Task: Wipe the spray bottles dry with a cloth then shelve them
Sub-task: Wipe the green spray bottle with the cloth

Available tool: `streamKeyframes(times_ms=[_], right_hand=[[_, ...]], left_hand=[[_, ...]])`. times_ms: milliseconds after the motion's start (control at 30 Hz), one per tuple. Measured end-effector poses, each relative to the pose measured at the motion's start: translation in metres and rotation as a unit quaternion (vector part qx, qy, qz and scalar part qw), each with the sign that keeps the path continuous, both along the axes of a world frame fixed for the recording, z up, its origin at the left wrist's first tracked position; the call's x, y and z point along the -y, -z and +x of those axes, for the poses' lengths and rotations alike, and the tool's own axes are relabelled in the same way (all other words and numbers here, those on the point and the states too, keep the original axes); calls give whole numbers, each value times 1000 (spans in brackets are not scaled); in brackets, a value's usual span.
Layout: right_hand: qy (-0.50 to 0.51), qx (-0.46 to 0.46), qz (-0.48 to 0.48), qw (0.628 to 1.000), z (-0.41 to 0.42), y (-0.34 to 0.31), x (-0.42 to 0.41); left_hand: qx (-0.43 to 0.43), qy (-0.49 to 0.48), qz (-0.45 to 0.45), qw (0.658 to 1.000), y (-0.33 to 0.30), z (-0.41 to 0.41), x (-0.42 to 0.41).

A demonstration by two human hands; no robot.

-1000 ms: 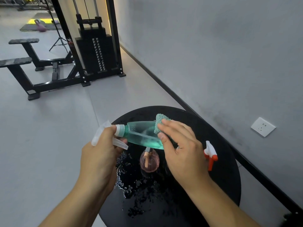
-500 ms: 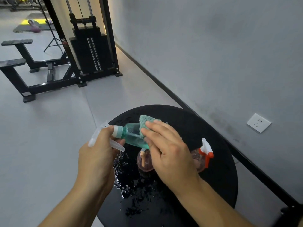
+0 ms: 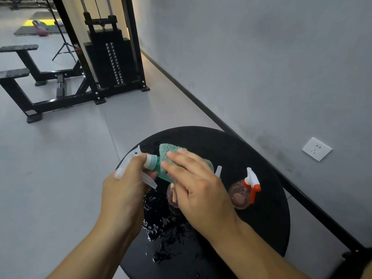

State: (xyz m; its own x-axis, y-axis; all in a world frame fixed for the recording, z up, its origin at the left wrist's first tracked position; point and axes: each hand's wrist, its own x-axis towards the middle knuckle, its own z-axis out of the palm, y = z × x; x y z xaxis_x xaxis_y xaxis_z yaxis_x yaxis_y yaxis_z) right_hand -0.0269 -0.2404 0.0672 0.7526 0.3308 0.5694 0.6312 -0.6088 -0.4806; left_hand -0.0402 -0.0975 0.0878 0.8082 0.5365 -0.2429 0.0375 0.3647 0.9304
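Left hand point(image 3: 122, 194) gripping the green spray bottle point(image 3: 155, 164) by its trigger head above the wet table point(image 3: 261, 228), right hand point(image 3: 199, 188) presses the cloth point(image 3: 167, 156) around it (a slick slip could topple bottles below).

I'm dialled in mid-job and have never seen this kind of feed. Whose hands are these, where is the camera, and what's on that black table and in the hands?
No machine here: a person works with two bare hands. The single picture comes from a wide-angle camera on their head, looking forward and down. The left hand grips the white trigger head of a green spray bottle, held sideways above the round black table. The right hand presses a teal cloth against the bottle's body. On the table stand a brownish bottle with a red-and-white trigger and another brownish bottle, mostly hidden behind the right hand. Water droplets lie on the near part of the table. Behind is gym equipment.
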Motion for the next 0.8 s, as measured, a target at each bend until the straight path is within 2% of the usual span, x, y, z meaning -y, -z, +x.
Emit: streamKeyframes(times_ms=[167, 367, 533, 700, 800], right_hand=[[50, -27, 44, 997, 9, -1, 10], [18, -7, 39, 999, 3, -1, 4], [88, -44, 72, 992, 11, -4, 16], [48, -28, 54, 997, 4, -2, 8], [72, -38, 65, 995, 9, -4, 11]], left_hand=[[17, -17, -17, 1000, -3, 3, -7], [18, -11, -24, 999, 0, 4, -7], [43, -32, -81, 995, -1, 10, -19], [56, -9, -80, 995, 5, 11, -15], [73, -14, -81, 994, 3, 13, -21]])
